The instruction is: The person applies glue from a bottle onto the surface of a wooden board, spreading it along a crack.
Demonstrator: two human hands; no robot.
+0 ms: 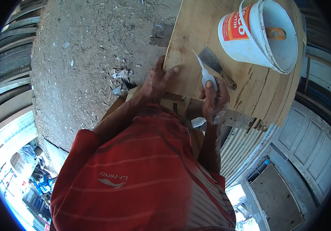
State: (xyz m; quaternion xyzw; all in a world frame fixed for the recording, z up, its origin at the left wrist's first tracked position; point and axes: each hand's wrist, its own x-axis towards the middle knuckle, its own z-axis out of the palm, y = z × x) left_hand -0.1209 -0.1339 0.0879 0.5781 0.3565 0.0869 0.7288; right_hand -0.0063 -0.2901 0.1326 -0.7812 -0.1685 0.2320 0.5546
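Observation:
My right hand (216,97) is closed around a small white squeeze bottle (207,79), its long thin nozzle pointing up and to the left over the wooden board. The thumb presses on the bottle's side. At the board's left edge rests my left hand (158,81), thumb lying on top and fingers over the side, with nothing held in it. Just beyond the bottle a putty knife (210,59) lies flat on the wooden board (188,32), its grey blade toward the far left and its worn wooden handle (229,80) toward my right hand.
A white bucket (244,48) with a red label stands tilted-looking at the board's far right, a wooden piece with a hole (276,34) inside it. Cracks run through the board's right part. Debris-strewn ground (96,50) lies left; a panelled door (308,138) is at right.

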